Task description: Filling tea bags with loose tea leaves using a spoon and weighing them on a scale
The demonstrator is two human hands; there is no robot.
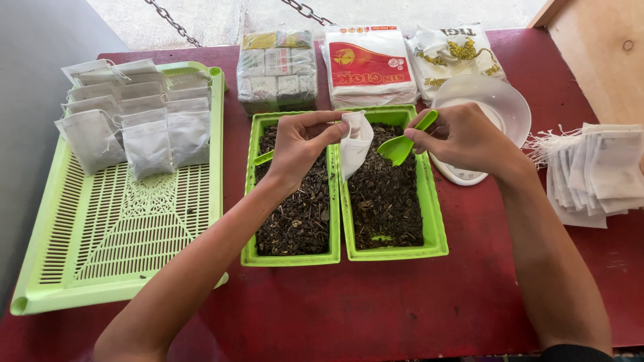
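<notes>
Left hand fingers pinch a small white limp sachet open; right hand fingers grip a green scoop.

Bright, soft daylight; sharp, perhaps slightly edge-distorted.

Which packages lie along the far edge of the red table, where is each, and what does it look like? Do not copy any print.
Block package: far edge, behind the left green tray; clear-wrapped brick of small yellow, white and green packs.
Flat packet: far centre; white rectangle with a red panel and yellow emblem.
Bag: far right, behind the white dish; crinkled white plastic with a yellow and black picture.
</notes>
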